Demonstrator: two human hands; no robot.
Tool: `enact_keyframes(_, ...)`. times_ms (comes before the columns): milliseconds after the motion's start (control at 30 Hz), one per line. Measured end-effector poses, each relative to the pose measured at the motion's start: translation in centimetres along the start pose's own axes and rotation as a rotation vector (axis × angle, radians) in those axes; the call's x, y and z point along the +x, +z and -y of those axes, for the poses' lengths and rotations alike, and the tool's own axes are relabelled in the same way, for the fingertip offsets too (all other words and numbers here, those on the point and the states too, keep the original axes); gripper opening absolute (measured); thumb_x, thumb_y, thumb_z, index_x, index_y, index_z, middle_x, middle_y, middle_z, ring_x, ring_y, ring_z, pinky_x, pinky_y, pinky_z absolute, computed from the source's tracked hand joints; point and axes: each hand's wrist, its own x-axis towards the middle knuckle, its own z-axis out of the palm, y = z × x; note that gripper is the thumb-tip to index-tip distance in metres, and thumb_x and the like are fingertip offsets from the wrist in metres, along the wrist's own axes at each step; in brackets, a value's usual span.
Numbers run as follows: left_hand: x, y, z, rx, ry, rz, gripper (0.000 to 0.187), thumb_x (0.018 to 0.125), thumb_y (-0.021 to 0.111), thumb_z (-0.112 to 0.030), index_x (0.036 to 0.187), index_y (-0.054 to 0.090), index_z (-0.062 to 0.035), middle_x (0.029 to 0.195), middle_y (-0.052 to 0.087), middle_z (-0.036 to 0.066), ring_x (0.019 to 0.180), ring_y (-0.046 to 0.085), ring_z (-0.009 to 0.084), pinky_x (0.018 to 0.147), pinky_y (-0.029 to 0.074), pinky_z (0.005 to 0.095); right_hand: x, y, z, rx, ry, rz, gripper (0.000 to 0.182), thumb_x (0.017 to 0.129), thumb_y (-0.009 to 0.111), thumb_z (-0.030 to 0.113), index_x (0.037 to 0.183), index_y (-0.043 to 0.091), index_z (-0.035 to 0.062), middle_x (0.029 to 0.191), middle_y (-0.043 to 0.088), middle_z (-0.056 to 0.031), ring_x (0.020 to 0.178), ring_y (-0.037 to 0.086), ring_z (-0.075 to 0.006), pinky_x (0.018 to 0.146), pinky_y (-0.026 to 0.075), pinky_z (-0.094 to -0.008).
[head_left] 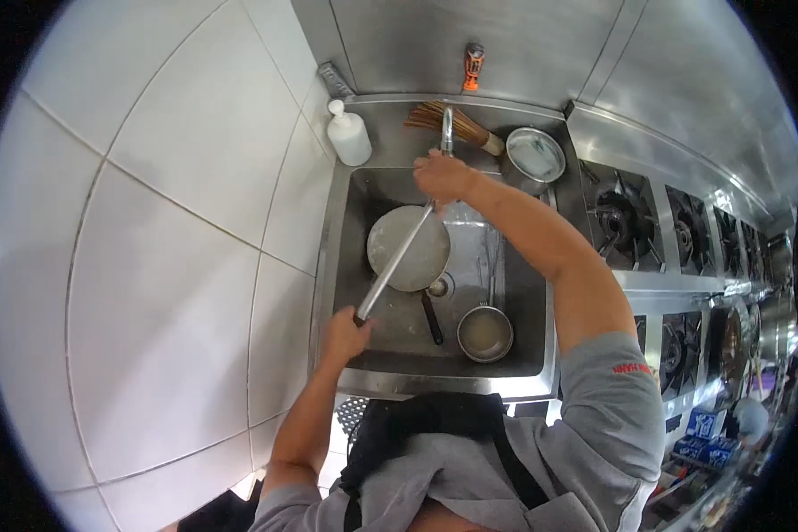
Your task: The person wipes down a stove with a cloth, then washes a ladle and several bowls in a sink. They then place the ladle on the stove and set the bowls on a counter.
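Note:
A long, straight metal utensil (395, 266) slants across the sink, its kind not clear from here. My left hand (346, 337) is closed around its near, dark end over the sink's left side. Below the tap (447, 133), my right hand (443, 177) is closed at the far end, its fingers hiding that end. Under the utensil lies a round, pale-coated pan (408, 244) with a black handle (431, 319) pointing toward me. A small saucepan (485, 335) holding cloudy liquid sits at the sink's near right, its handle pointing away.
The steel sink (434, 385) meets a tiled wall (177, 248) on the left. Behind it stand a white pump bottle (349, 137), a bristle brush (461, 126) and a metal pot (535, 155). An orange tube (473, 69) is on the back wall. Gas burners (625, 217) line the right.

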Motion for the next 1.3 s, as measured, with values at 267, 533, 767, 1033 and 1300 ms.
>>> enact_keyframes(267,-1.3,1.2,2.8,-0.518,-0.075,0.150,0.033,0.078,0.077,-0.026,0.077,0.062,0.0036,0.068,0.064,0.014,0.065,0.066,0.0253,0.059,0.049,0.0385,-1.4,3.6,-2.8,1.149,0.327,-0.438,0.048,0.089,0.066,0.036,0.125,0.058,0.0059,0.128,0.058,-0.0118,0.114,0.056,-0.0249,0.098,0.045,-0.0405)
enact_keyframes(533,-1.1,5.8,4.6,-0.599,-0.070,0.262,0.037,0.084,0.073,-0.029,0.078,0.057,0.0031,0.069,0.061,0.013,0.060,0.059,0.0203,0.057,0.049,0.0379,-0.6,4.8,-2.6,2.204,0.765,-0.448,0.028,0.092,0.060,0.028,0.103,0.063,0.0018,0.092,0.066,-0.0094,0.079,0.063,-0.0220,0.072,0.054,-0.0396)
enact_keyframes(767,-0.7,7.0,2.7,-0.534,0.100,-0.085,0.032,0.088,0.069,-0.030,0.087,0.056,-0.0008,0.063,0.058,0.013,0.057,0.059,0.0241,0.053,0.047,0.0395,-0.5,6.1,-3.4,2.213,0.786,-0.361,0.025,0.092,0.060,0.021,0.101,0.062,-0.0022,0.089,0.067,-0.0122,0.072,0.065,-0.0237,0.065,0.056,-0.0405)
enact_keyframes(1033,-2.9,3.8,0.6,-1.157,-0.219,0.663,0.021,0.090,0.069,-0.018,0.084,0.053,-0.0055,0.058,0.047,0.000,0.043,0.044,0.0102,0.039,0.036,0.0289,-0.4,4.8,-2.4,1.478,0.520,-0.132,0.020,0.092,0.056,0.018,0.100,0.066,0.0019,0.093,0.069,-0.0097,0.079,0.065,-0.0160,0.069,0.054,-0.0310)
enact_keyframes(1300,-4.7,-0.1,3.0,-0.667,-0.044,0.293,0.033,0.082,0.074,-0.025,0.083,0.054,0.0010,0.065,0.059,0.008,0.056,0.058,0.0258,0.054,0.045,0.0384,-0.3,4.6,-5.3,0.760,0.621,-0.430,0.028,0.088,0.056,0.015,0.112,0.064,0.0029,0.101,0.068,-0.0185,0.092,0.066,-0.0242,0.080,0.053,-0.0350)
